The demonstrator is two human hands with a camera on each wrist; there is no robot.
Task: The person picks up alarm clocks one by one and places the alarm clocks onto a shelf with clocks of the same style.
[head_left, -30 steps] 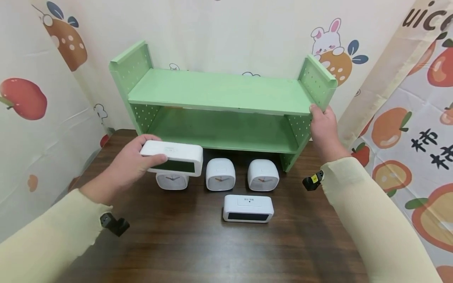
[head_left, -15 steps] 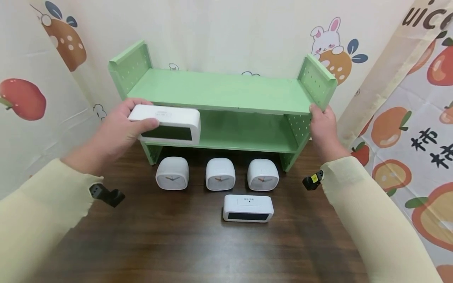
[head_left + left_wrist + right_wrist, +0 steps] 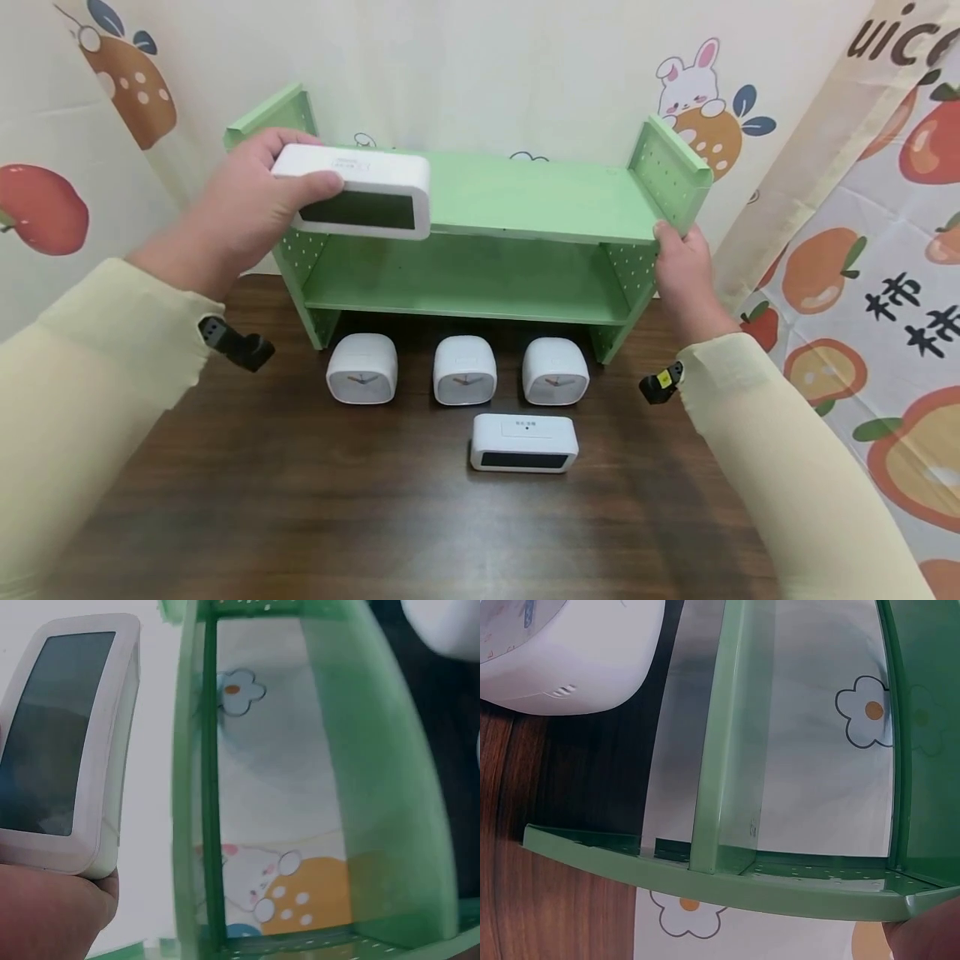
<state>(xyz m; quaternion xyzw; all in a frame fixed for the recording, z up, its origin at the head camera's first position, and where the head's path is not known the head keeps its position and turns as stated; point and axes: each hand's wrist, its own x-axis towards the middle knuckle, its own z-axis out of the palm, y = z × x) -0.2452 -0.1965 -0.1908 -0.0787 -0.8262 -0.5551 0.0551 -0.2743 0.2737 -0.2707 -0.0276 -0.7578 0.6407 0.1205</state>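
My left hand [image 3: 232, 200] grips a white rectangular digital clock [image 3: 378, 171] by its left end, thumb across the front. In the head view the clock overlaps the upper board of a green two-tier shelf [image 3: 525, 187], near its left side. Its dark screen [image 3: 56, 735] fills the left of the left wrist view. My right hand [image 3: 684, 271] holds the shelf's right end panel by the front edge, thumb near the upper board's corner. Only a bit of that hand [image 3: 930, 934] shows in the right wrist view.
Three rounded white clocks, left [image 3: 363, 369], middle [image 3: 465, 371] and right [image 3: 556, 372], stand in a row before the shelf on the dark wooden table [image 3: 375, 517]. In front of them sits another white digital clock [image 3: 524, 443]. A printed curtain [image 3: 465, 75] hangs behind.
My left hand has raised the digital clock from in front of the left rounded clock to the height of the upper board. The right hand stays on the shelf.
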